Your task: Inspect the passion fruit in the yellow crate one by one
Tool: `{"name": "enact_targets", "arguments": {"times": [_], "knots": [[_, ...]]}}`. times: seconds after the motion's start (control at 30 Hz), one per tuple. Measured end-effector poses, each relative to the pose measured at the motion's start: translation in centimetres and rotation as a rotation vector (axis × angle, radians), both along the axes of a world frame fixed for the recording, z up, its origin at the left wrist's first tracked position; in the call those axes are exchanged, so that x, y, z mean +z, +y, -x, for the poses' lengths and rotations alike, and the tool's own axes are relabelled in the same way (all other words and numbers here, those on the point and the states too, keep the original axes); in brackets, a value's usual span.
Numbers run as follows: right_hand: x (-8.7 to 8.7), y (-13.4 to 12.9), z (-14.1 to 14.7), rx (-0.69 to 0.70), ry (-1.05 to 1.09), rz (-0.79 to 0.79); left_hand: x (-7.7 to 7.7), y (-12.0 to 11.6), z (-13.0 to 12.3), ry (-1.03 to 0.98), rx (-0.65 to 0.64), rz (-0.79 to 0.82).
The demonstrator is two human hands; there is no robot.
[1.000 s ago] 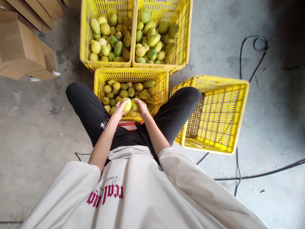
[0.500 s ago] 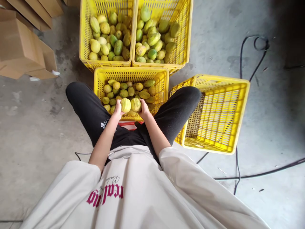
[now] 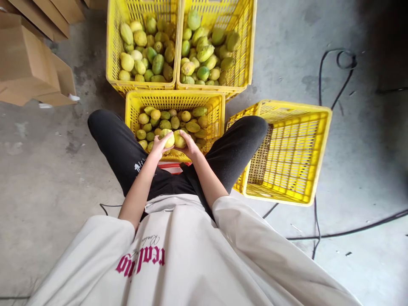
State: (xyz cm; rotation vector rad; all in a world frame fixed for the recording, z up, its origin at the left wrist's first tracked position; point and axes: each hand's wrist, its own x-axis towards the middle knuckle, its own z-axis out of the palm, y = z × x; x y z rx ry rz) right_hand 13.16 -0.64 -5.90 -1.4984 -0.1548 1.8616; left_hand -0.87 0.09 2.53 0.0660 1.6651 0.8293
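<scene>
My left hand is wrapped round a round yellow-green fruit, with its fingers lying over the top. Beside it, my right hand grips a second yellow-green fruit, thumb and fingers round its right side. The two fruits are side by side and very close; whether they touch is hard to tell. Both are held above the near side of a yellow crate between my knees, which holds several green and yellow fruits.
Two larger yellow crates of fruit stand beyond the near one. At the right, an empty yellow crate leans tilted by my knee. Cardboard boxes are at the upper left. Black cables cross the floor.
Both hands have turned the fruits a little, and the fingers now lie further over their tops. The two fruits have shifted slightly left and up.
</scene>
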Motion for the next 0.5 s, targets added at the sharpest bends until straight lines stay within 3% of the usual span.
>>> {"name": "enact_targets", "arguments": {"times": [0.17,0.5], "knots": [[1.0,0.4,0.5,-0.005,-0.071,0.076,-0.7,0.1,0.3,0.064,-0.037,0.023],[-0.1,1.1,0.4,-0.066,0.007,0.123,-2.5,0.5,0.7,0.039,0.043,0.025]]}}
